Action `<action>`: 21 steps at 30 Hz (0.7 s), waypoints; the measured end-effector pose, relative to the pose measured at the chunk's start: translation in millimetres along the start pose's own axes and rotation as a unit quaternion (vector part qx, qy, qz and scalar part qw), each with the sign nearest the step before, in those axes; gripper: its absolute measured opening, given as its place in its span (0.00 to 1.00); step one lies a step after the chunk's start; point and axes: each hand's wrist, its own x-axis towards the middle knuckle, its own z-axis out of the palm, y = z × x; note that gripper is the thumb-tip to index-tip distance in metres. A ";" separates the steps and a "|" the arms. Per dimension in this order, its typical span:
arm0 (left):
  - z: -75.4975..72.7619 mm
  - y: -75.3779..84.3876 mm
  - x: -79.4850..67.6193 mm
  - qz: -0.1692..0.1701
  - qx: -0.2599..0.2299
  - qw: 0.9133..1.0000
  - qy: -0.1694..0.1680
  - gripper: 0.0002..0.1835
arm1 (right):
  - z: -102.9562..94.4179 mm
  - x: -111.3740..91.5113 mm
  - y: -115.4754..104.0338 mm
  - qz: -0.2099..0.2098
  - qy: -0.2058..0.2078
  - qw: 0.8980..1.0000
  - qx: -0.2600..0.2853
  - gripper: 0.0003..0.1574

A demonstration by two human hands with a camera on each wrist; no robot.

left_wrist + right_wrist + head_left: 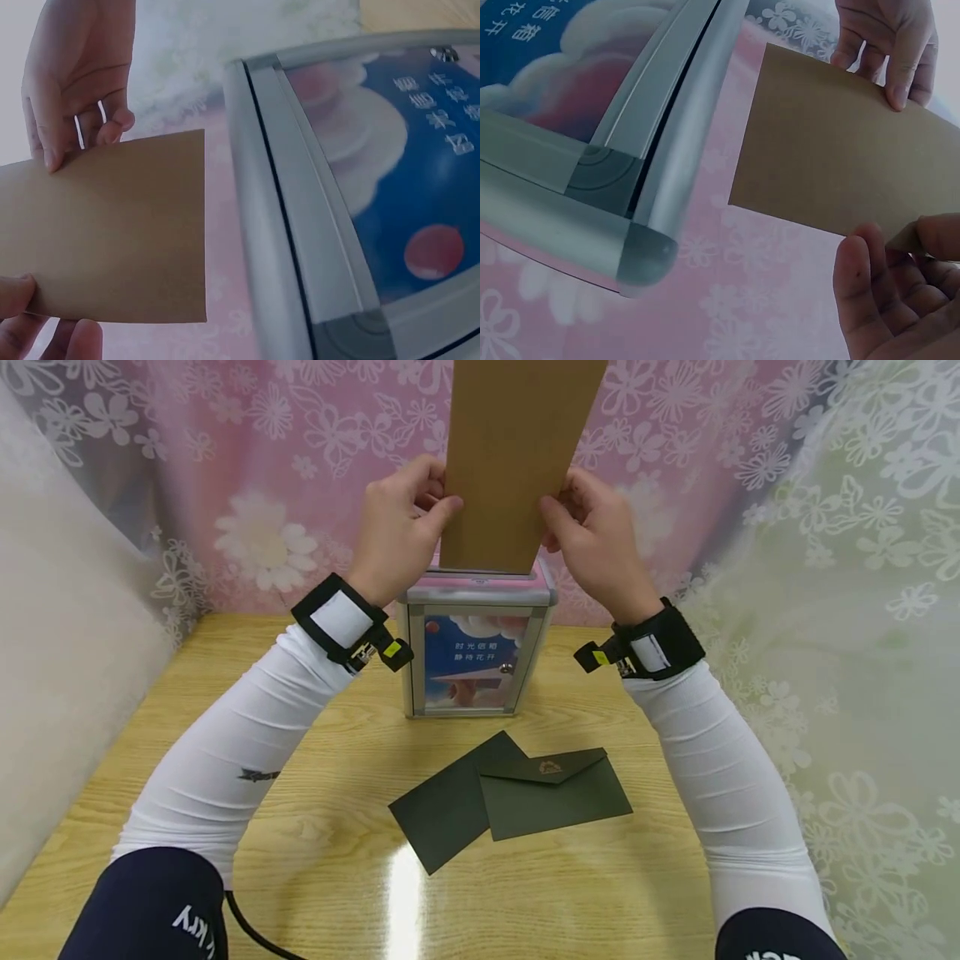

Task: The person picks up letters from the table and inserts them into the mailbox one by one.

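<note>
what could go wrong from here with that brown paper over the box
1. The left grip and right grip pinch the brown paper only by its side edges, so if one slips, it may twist or drop, perhaps towards the dark green envelopes in front.
2. Its lower end is apart from the box in the wrist views, so if lowered out of line it might catch on the top and crease.

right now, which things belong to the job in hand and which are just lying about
Likely in the job:
brown paper, held by left hand and right hand
letter box, close by

Likely just lying about:
flapped green envelope, untouched
plain green envelope, untouched
</note>
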 end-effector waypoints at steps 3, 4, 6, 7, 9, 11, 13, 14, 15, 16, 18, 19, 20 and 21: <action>2.3 -4.2 2.8 -0.023 0.002 1.000 -0.006 0.08 | 4.6 5.2 4.5 0.011 -0.003 1.000 0.006 0.14; 3.2 -5.9 3.5 -0.030 0.004 1.000 -0.008 0.08 | 5.9 6.6 6.3 0.013 -0.004 1.000 0.008 0.14; 5.1 -9.8 4.7 -0.042 0.008 0.999 -0.013 0.08 | 8.5 7.8 9.0 0.019 -0.006 1.000 0.005 0.15; 6.0 -12.1 4.9 -0.049 0.010 0.999 -0.015 0.08 | 10.1 8.4 10.8 0.022 -0.008 1.000 0.005 0.14; 7.6 -16.7 5.0 -0.059 0.016 0.998 -0.019 0.08 | 12.8 8.6 13.6 0.030 -0.012 0.999 0.004 0.15; 9.1 -20.9 4.6 -0.065 0.018 0.997 -0.023 0.08 | 15.1 8.4 16.6 0.041 -0.017 0.999 0.002 0.15; 10.7 -24.6 3.8 -0.070 0.018 0.997 -0.026 0.08 | 17.3 8.4 18.7 0.042 -0.020 0.999 0.002 0.15; 11.5 -26.4 3.2 -0.071 0.016 0.997 -0.028 0.07 | 18.6 8.1 19.8 0.045 -0.022 0.999 -0.001 0.15; 12.3 -28.4 2.3 -0.074 0.015 0.997 -0.031 0.07 | 19.8 8.0 21.6 0.045 -0.024 0.999 -0.003 0.16; 13.2 -30.5 1.2 -0.076 0.012 0.997 -0.032 0.06 | 21.3 7.7 23.8 0.048 -0.025 0.999 -0.004 0.16; 14.7 -34.5 -1.3 -0.083 0.010 0.996 -0.039 0.06 | 24.1 7.0 28.6 0.049 -0.027 0.998 -0.011 0.15; 15.3 -36.7 -2.7 -0.087 0.011 0.995 -0.043 0.06 | 25.8 7.1 33.5 0.050 -0.028 0.998 -0.013 0.15; 15.8 -38.9 -4.5 -0.089 0.016 0.995 -0.047 0.06 | 27.4 7.3 38.6 0.052 -0.030 0.998 -0.014 0.14; 16.3 -40.9 -6.3 -0.093 0.022 0.994 -0.054 0.06 | 28.9 7.8 44.5 0.052 -0.031 0.998 -0.016 0.14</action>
